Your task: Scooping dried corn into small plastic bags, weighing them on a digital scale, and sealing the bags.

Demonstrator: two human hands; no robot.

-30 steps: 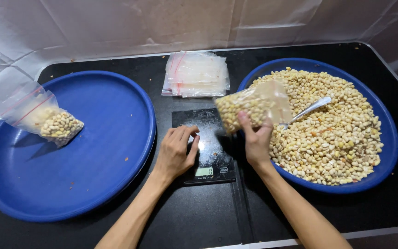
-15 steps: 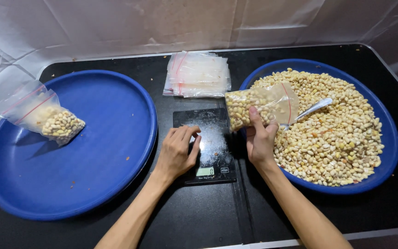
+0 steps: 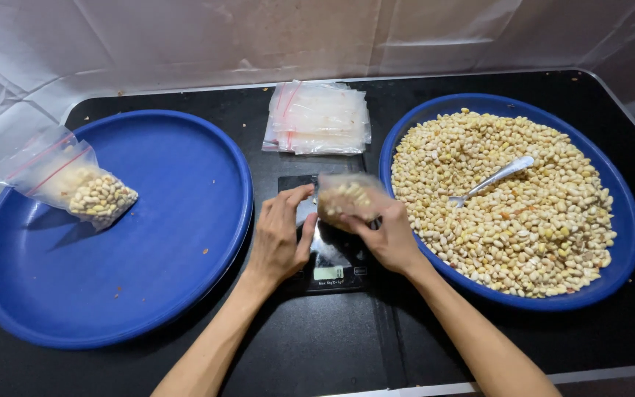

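Observation:
My right hand (image 3: 389,237) grips a small clear bag of pale beans (image 3: 347,197) and holds it just above a black digital scale (image 3: 330,257). My left hand (image 3: 279,235) rests on the scale's left side, its fingers apart and reaching up toward the bag; I cannot tell whether they touch it. To the right a blue tray (image 3: 619,213) is heaped with loose beans, and a metal spoon (image 3: 492,179) lies in them. A wide blue tray (image 3: 170,242) on the left carries one filled bag (image 3: 75,187) near its left rim.
A stack of empty clear zip bags (image 3: 319,117) lies behind the scale. Everything stands on a black tabletop (image 3: 332,345) with pale sheeting around it. A few crumbs dot the left tray.
My right hand has brought the bag of beans left and down, from over the right tray's rim to above the scale. My left hand has lifted its fingers toward it.

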